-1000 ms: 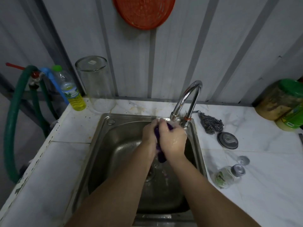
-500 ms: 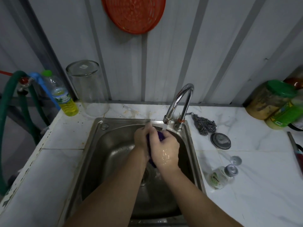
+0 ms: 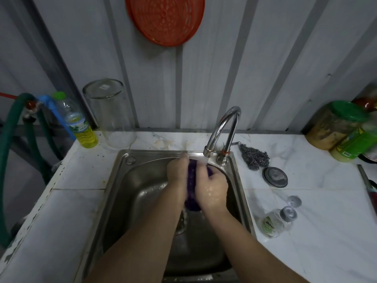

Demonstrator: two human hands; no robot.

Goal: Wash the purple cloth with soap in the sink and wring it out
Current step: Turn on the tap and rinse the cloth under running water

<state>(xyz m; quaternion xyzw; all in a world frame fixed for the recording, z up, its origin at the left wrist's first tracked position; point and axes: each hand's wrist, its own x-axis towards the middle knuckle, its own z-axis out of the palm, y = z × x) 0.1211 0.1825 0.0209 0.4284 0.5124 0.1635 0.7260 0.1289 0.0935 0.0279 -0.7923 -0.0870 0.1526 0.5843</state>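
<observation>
1. The white marble-patterned tiled counter (image 3: 326, 231) is carrying everything; nothing on it appears to be shifting across the 3 frames apart from the view itself tilting and drifting.
2. The rectangular stainless-steel sink (image 3: 142, 201) is taking runoff: a thin stream is falling from the cloth toward the drain.
3. The curved chrome tap (image 3: 224, 127) is running, its outlet sitting just above the hands, water landing on the right hand's knuckles.
4. The left hand (image 3: 177, 170) and right hand (image 3: 212, 188) are pressing together over the basin, fingers curled and clamped on the cloth from either side.
5. The bunched purple cloth (image 3: 191, 186) is being held between the 2 palms, above the sink floor and just below the spout, only a dark strip showing.
6. Change since 1 second ago: the hands are staying under the spout, but the left hand is now sitting further from the body than the right, which reads as a rubbing stroke. More cloth is showing below the palms.
7. Meaning, as a judgement: washing or rinsing is under way; wringing is not yet clearly beginning. No lather is visible, so whether soap is on the cloth I cannot tell.
8. The small clear bottle lying on its side (image 3: 273, 223) is remaining untouched on the counter.
</observation>
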